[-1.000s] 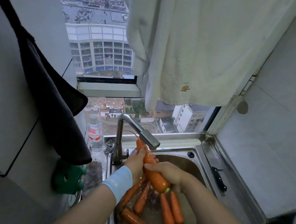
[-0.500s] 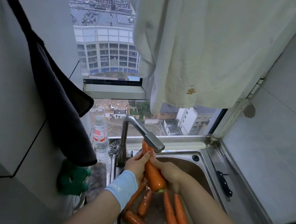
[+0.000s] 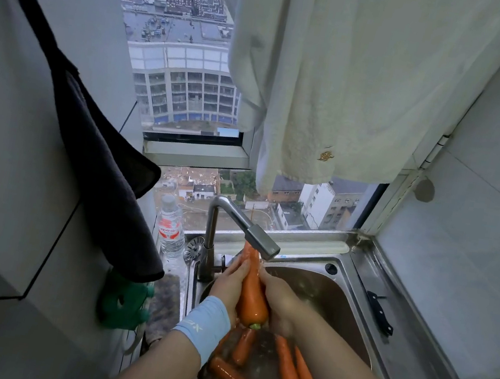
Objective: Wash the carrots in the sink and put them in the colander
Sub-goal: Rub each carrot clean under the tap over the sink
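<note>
A thick orange carrot [image 3: 252,291] stands nearly upright under the spout of the steel tap [image 3: 258,240], its thin tip up against the spout. My left hand [image 3: 229,279], with a light blue wristband, holds its left side. My right hand [image 3: 280,302] wraps its right side. Below them several more carrots [image 3: 286,367] lie in water at the bottom of the steel sink [image 3: 341,305]. No colander is in view.
A black-handled knife [image 3: 379,313] lies on the steel ledge right of the sink. A water bottle [image 3: 170,229] and a sink strainer [image 3: 194,247] stand left of the tap. A green object [image 3: 122,303] and a dark cloth [image 3: 107,173] hang left; a white towel [image 3: 341,82] hangs above.
The carrot has turned from slanting to nearly upright under the spout. My right hand has slid from lying across its top to its right side.
</note>
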A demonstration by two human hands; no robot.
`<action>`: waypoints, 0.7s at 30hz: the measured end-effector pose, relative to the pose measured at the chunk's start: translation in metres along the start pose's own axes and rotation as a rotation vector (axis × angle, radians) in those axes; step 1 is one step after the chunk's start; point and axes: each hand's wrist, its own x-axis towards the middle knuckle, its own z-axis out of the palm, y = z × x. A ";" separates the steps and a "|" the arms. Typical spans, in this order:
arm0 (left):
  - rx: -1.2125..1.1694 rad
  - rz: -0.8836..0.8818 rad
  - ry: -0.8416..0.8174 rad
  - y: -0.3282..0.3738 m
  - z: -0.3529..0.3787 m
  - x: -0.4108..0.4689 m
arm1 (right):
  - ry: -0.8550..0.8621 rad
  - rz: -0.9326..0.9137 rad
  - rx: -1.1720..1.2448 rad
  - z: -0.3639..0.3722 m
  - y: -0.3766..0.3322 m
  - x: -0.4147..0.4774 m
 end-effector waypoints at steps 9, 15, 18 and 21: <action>0.085 -0.017 -0.053 -0.005 -0.001 0.013 | 0.156 -0.065 -0.074 0.011 -0.010 0.007; 0.052 -0.118 0.014 0.001 -0.015 0.018 | -0.126 0.016 -0.148 -0.002 -0.004 -0.001; 0.069 -0.098 0.010 0.002 -0.018 0.025 | -0.302 0.115 -0.149 -0.019 -0.003 0.002; 0.203 -0.020 0.108 0.006 -0.016 0.026 | -0.340 0.059 -0.063 -0.034 -0.005 0.005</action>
